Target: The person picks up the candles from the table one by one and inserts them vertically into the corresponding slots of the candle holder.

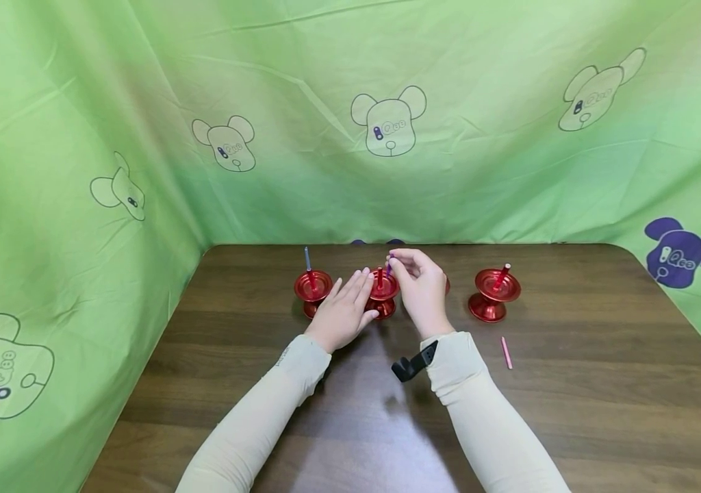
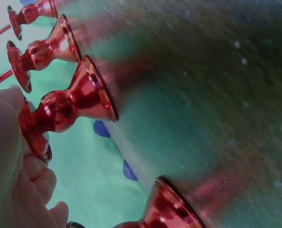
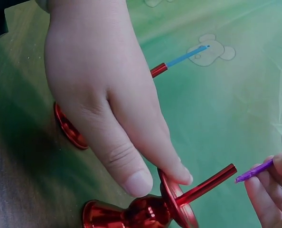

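Note:
A red metal candle holder [image 1: 383, 308] with a dish and an upright tube stands in front of me; my left hand [image 1: 344, 311] holds its dish, thumb on the near side and fingers along the rim. Between thumb and fingertips, my right hand [image 1: 422, 287] pinches a thin purple candle [image 3: 255, 172]. The candle's lower end is close to the open top of the red tube [image 3: 207, 184], with a small gap in the right wrist view. To the left is another holder [image 1: 313, 285] with a blue candle [image 1: 307, 258] upright in its tube.
Right of my hands stands a red holder [image 1: 494, 290] without a candle. Another holder [image 1: 447, 283] is mostly hidden behind the right hand. A pink candle [image 1: 506, 352] lies on the wooden table [image 1: 603, 383]. Green printed cloth [image 1: 301, 198] hangs behind and beside the table.

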`<state>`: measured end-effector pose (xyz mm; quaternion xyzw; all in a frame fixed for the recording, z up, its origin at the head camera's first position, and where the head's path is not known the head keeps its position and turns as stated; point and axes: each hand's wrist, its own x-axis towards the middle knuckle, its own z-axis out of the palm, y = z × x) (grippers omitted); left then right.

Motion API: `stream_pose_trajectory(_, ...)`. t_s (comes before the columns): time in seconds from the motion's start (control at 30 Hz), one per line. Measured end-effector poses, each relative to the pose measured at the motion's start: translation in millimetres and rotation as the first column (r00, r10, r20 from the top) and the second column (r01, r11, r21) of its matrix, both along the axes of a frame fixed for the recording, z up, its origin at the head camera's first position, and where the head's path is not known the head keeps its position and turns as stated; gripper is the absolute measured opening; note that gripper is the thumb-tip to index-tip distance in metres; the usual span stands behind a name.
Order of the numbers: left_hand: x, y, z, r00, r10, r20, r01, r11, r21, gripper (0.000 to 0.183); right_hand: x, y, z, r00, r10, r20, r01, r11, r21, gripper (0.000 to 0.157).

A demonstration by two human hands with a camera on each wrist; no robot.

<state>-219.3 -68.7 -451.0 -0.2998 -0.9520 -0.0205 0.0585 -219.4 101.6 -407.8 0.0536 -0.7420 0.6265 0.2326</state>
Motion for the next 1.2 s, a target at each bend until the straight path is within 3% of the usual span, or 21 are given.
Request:
stream_pose_trajectory(0.37,0.8,1,1.7,1.0,-0.011,0.001,0.011,1.0,0.013,0.07,-3.1,-5,3.5,0.998,0.02,-0.063,-0.023,0.998,-0.05,0.016)
stream_pose_trajectory(0.63,1.5,2,3.1,1.0,-0.015,-0.003,0.015,1.0,0.011,0.07,-6.8,-10,6.2,0.999,0.025,-0.033,-0.026,0.999,-0.048,0.018)
stream_pose_trajectory(0.87,1.6,2,4.3,1.0,-0.024,-0.012,0.024,1.0,0.016,0.07,1.4,-15,19.7,1.0,0.022,-0.019,-0.022,0.999,0.026,0.015)
stream_pose_trajectory(1.1,1.4,2,5.7,1.0,-0.014,0.005,0.014,1.0,0.007,0.07,-14.6,-8,-0.5,0.996,0.036,-0.079,-0.027,0.993,0.115,0.013)
stream_pose_trajectory(1.2,1.1,2,5.1,1.0,-0.002,0.022,0.002,1.0,0.004,0.071,-16.3,-8,-1.5,0.994,0.041,-0.099,-0.025,0.987,0.156,0.013)
